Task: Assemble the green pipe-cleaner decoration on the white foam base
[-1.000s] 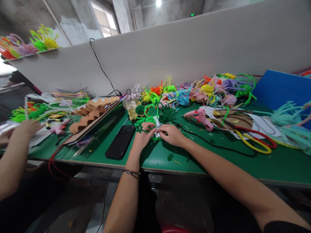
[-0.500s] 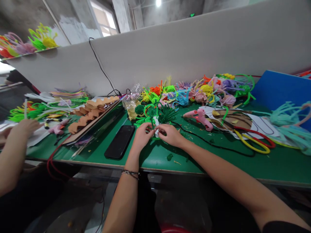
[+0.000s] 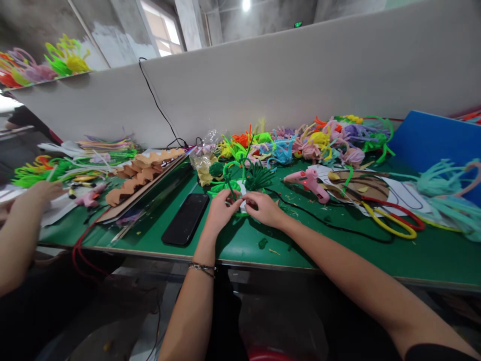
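Observation:
My left hand (image 3: 219,209) and my right hand (image 3: 265,207) meet over the green table (image 3: 338,250), fingers pinched on a green pipe-cleaner piece (image 3: 230,184) that stands up between them. A small white piece (image 3: 242,191) lies under the fingertips. Dark green and bright green pipe-cleaner shapes (image 3: 257,175) sit just behind my hands. A black phone (image 3: 186,218) lies flat to the left of my left hand.
A pink glue gun (image 3: 311,182) with its black cord, scissors with yellow and red handles (image 3: 393,217), a heap of coloured pipe-cleaner flowers (image 3: 300,143), brown scalloped cardboard (image 3: 145,173) and a blue board (image 3: 432,140) lie around. Another person's arm (image 3: 22,225) works at the left.
The green piece has been lifted from lying at the left fingers to standing upright between both hands. The other person's hand at the left has shifted slightly.

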### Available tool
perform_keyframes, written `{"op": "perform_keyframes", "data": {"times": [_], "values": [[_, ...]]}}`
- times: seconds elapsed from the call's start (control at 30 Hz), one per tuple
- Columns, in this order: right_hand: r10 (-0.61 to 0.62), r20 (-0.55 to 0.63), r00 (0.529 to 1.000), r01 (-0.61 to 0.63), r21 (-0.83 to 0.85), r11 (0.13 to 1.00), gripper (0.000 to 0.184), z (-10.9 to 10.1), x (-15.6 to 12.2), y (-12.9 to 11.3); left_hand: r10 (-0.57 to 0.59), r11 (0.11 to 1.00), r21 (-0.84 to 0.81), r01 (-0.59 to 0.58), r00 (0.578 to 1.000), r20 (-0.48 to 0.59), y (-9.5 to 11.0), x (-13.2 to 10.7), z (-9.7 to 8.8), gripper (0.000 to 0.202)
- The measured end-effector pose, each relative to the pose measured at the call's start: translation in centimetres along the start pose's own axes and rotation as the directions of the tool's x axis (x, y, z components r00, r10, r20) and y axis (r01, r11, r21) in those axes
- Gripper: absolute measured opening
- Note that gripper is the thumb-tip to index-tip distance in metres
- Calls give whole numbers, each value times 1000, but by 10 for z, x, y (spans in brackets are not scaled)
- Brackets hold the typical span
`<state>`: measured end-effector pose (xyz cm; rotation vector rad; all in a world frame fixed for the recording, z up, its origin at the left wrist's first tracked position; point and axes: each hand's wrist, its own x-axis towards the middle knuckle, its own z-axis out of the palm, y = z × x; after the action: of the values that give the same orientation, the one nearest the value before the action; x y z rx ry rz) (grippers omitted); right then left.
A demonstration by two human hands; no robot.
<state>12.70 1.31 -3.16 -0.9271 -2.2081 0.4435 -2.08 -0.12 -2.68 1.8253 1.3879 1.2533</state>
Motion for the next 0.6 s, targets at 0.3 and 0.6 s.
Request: {"op": "perform_keyframes", "data": {"times": [0.3,0.6], "values": [[-19,3,1000,19,-11,1000,14,0,0,0,8,1000,11,-8,997,-78,3,0,-1,33],[-34,10,999,34,-9,999,15,0,-1,1,32,999,18,-31,997,-72,2,0,0,23]]}}
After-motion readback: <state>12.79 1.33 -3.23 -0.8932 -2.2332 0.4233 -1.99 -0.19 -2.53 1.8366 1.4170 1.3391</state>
